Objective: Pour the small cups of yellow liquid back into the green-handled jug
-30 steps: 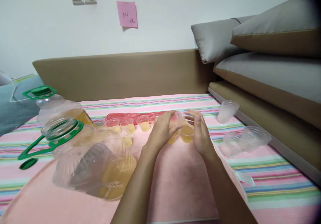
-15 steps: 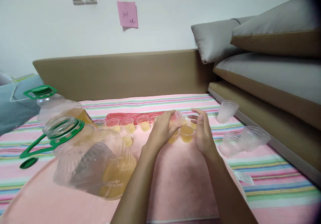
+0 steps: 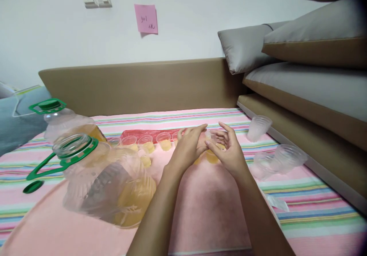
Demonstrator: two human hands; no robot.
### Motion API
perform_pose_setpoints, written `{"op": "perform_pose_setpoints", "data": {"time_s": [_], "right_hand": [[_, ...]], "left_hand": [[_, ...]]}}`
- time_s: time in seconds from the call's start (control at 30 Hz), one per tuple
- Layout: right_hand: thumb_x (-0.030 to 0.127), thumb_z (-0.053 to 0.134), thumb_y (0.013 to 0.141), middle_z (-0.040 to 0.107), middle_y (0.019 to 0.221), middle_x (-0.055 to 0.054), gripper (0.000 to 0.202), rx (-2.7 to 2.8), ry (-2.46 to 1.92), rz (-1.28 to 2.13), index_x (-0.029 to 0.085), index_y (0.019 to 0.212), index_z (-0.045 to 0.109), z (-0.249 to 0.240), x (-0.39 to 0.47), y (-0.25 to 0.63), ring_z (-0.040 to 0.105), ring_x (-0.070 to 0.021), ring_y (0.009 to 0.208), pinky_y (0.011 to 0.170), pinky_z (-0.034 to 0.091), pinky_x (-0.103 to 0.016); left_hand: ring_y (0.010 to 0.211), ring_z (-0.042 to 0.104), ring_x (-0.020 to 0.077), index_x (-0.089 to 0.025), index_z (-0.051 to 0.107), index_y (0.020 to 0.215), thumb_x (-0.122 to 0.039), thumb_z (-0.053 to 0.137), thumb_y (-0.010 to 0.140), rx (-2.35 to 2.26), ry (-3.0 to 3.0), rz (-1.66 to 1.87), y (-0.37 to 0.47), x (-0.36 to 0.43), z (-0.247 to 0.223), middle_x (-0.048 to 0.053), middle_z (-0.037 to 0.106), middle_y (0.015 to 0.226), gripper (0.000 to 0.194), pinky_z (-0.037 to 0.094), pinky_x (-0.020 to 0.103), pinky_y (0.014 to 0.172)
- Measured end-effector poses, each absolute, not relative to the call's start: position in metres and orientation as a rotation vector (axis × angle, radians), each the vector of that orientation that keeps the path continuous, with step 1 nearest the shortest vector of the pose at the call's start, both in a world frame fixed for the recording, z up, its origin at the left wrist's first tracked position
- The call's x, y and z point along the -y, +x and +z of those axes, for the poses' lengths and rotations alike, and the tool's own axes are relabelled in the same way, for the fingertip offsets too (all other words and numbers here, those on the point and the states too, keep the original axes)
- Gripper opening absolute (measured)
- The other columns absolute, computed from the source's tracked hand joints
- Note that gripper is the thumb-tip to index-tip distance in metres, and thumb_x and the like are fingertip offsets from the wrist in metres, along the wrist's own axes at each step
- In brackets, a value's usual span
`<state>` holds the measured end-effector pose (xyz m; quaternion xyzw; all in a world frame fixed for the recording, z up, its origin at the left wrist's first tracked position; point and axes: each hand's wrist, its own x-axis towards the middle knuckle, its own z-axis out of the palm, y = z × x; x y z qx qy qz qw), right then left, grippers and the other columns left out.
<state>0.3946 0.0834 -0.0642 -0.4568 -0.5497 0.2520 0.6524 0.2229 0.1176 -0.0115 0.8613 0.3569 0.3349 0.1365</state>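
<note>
"Since the plastic is so thin and clear, what shapes can we make out?"
"Round, tapering cups [image 3: 165, 144] and a ribbed jug [image 3: 106, 187] on a smooth pink bench [image 3: 210, 217]."
"And the clear cup [image 3: 203, 137]?"
"Between our left hand [image 3: 187, 149] and right hand [image 3: 231, 149], both half open, near a cup of yellow liquid [image 3: 212, 157]."
"Gripped?"
"Our fingers hide too much; we cannot tell."

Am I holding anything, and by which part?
A clear plastic item, seemingly by its left side, in your left hand; whether the right hand grips it too, I can't tell.
</note>
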Motion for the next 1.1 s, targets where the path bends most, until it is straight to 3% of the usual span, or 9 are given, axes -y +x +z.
{"op": "perform_pose_setpoints", "data": {"time_s": [0.17,0.23,0.3,0.4,0.5,0.63,0.8,0.93,1.1], "right_hand": [[0.052,0.093,0.075,0.073,0.128,-0.011,0.07,1.049,-1.0,0.627,0.027,0.135,0.065,-0.054,-0.08,0.396,0.071,-0.03,0.123,0.106,0.059,-0.052],[0.054,0.096,0.071,0.073,0.126,-0.01,0.066,0.888,-0.999,0.643,0.026,0.125,0.069,-0.05,-0.079,0.396,0.072,-0.0287,0.119,0.105,0.06,-0.05],[0.055,0.098,0.067,0.073,0.118,-0.007,0.063,0.716,-0.978,0.672,0.025,0.115,0.07,-0.048,-0.078,0.395,0.074,-0.0244,0.107,0.103,0.061,-0.046],[0.053,0.103,0.059,0.071,0.098,0.001,0.064,0.519,-0.885,0.736,0.025,0.102,0.066,-0.047,-0.074,0.394,0.073,-0.0175,0.088,0.095,0.064,-0.039],[0.048,0.106,0.056,0.07,0.095,0.003,0.063,0.441,-0.798,0.807,0.026,0.096,0.062,-0.046,-0.066,0.393,0.074,-0.0157,0.09,0.093,0.064,-0.032],[0.045,0.103,0.066,0.072,0.099,0.004,0.056,0.497,-0.76,0.866,0.027,0.097,0.06,-0.046,-0.05,0.394,0.076,-0.0168,0.097,0.098,0.064,-0.036],[0.055,0.096,0.072,0.076,0.104,-0.001,0.055,0.615,-0.836,0.853,0.028,0.103,0.059,-0.042,-0.031,0.4,0.077,-0.0239,0.108,0.108,0.06,-0.048],[0.06,0.093,0.073,0.077,0.119,-0.008,0.066,0.698,-0.987,0.602,0.028,0.119,0.058,-0.032,-0.014,0.42,0.072,-0.0286,0.126,0.119,0.05,-0.055],[0.058,0.099,0.064,0.076,0.131,-0.012,0.08,0.743,-1.028,0.574,0.029,0.126,0.057,-0.018,0.008,0.457,0.07,-0.0326,0.132,0.114,0.055,-0.056]], "left_hand": [[0.153,0.048,0.0362,-0.03,0.053,0.149,-0.018,0.087,0.091,-1.085,2.516,1.076,0.228,-0.108,-0.003,0.012,0.061,0.158,0.068,0.022,0.062,0.129],[0.143,0.053,0.0388,-0.029,0.06,0.138,-0.024,0.082,0.096,-1.192,2.368,1.338,0.232,-0.091,-0.01,0.014,0.065,0.147,0.048,0.034,0.061,0.122],[0.123,0.061,0.0345,-0.024,0.062,0.121,-0.03,0.071,0.101,-1.203,1.989,1.59,0.241,-0.068,-0.025,0.013,0.068,0.126,0.023,0.046,0.054,0.111],[0.1,0.069,0.0281,-0.022,0.06,0.115,-0.038,0.073,0.099,-1.027,1.406,1.36,0.263,-0.041,-0.047,0.012,0.07,0.112,0.026,0.058,0.048,0.096],[0.122,0.072,0.0277,-0.017,0.055,0.127,-0.034,0.068,0.103,-0.923,1.24,1.265,0.287,-0.038,-0.05,0.02,0.069,0.134,0.032,0.061,0.043,0.105],[0.144,0.063,0.0251,-0.014,0.049,0.138,-0.032,0.07,0.105,-0.824,1.13,1.271,0.308,-0.057,-0.026,0.023,0.061,0.153,0.043,0.051,0.037,0.121],[0.138,0.067,0.0284,-0.014,0.054,0.134,-0.025,0.078,0.099,-0.781,1.137,1.24,0.319,-0.066,-0.008,0.023,0.067,0.146,0.044,0.053,0.04,0.118],[0.131,0.07,0.0285,-0.015,0.055,0.131,-0.024,0.081,0.096,-0.779,1.216,1.226,0.325,-0.057,-0.013,0.022,0.068,0.141,0.044,0.055,0.043,0.115],[0.13,0.069,0.0325,-0.02,0.057,0.127,-0.022,0.088,0.088,-0.765,1.365,1.181,0.333,-0.04,-0.022,0.018,0.07,0.137,0.05,0.056,0.051,0.112]]}}
